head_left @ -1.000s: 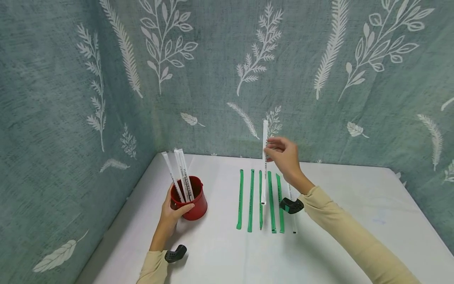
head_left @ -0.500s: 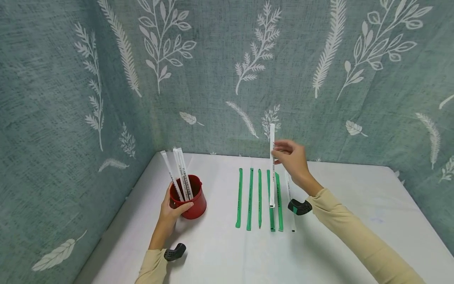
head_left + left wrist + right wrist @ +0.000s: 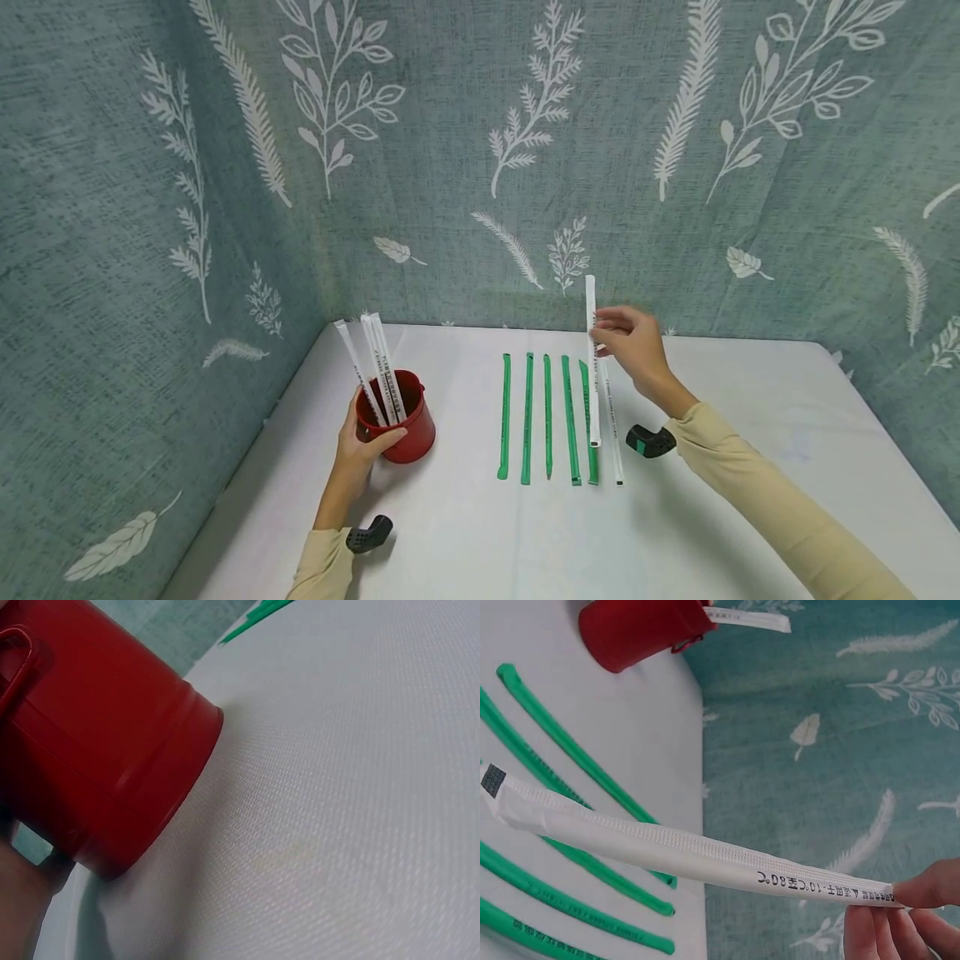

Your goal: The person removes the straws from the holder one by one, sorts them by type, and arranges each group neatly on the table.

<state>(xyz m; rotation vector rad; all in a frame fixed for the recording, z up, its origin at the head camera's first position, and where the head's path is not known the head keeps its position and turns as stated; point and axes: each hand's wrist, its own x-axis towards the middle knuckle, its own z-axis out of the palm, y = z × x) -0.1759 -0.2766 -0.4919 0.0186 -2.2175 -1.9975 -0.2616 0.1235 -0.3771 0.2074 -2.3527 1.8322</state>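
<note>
My right hand pinches a white paper-wrapped drinking straw between thumb and fingertips and holds it upright above the table. In the right wrist view, dark print runs along the wrapper, and the end away from the fingers has a black mark. With its thumb at the rim, my left hand grips a small red bucket. Several white wrapped straws lean inside the bucket, their upper ends sticking out. The left wrist view shows the bucket close up, its base at the white tabletop.
Several green wrapped straws lie in a row on the white table. One white wrapped straw lies at the row's right end. A patterned green-blue cloth hangs behind the table and along its left side.
My right hand has moved right and slightly down with the white straw, passing over the row from the middle green straws toward the right end. The left hand stays on the bucket.
</note>
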